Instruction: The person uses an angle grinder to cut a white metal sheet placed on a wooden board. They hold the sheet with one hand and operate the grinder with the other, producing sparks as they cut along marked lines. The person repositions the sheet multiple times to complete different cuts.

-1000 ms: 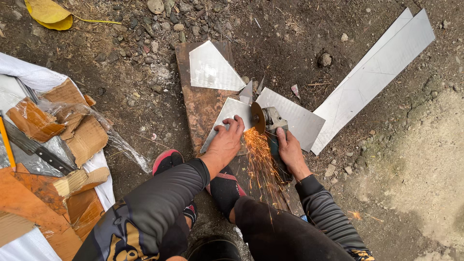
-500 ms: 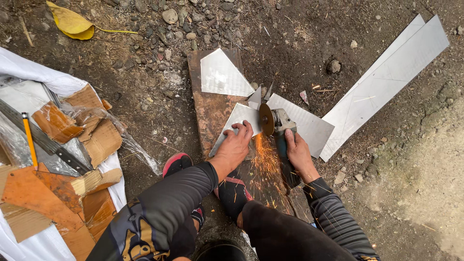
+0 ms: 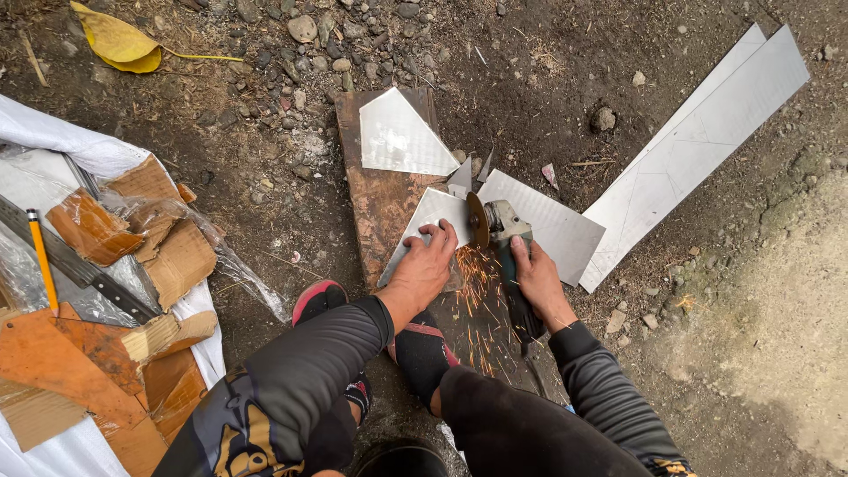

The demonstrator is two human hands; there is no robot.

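Observation:
My right hand [image 3: 534, 281] grips a green angle grinder [image 3: 508, 231], whose disc [image 3: 478, 220] cuts into a thin metal sheet [image 3: 435, 217] lying on a brown wooden board [image 3: 382, 199]. Orange sparks [image 3: 473, 283] spray back toward me. My left hand [image 3: 426, 265] presses flat on the near piece of the sheet, fingers spread. The part of the sheet right of the disc [image 3: 552, 225] sticks out over the dirt. My feet in dark socks and a red-edged sandal [image 3: 320, 299] rest beside the board.
Another cut metal piece [image 3: 399, 140] lies at the board's far end. Two long metal strips [image 3: 698, 150] lie on the dirt at right. At left, a white sack [image 3: 53, 137] holds cardboard scraps [image 3: 168, 256], a steel ruler [image 3: 84, 269] and a yellow pencil [image 3: 41, 258]. A yellow leaf [image 3: 119, 40] lies far left.
The view has shifted slightly; both hands stay on the sheet and grinder, sparks keep flying, and the disc sits at about the same spot on the sheet.

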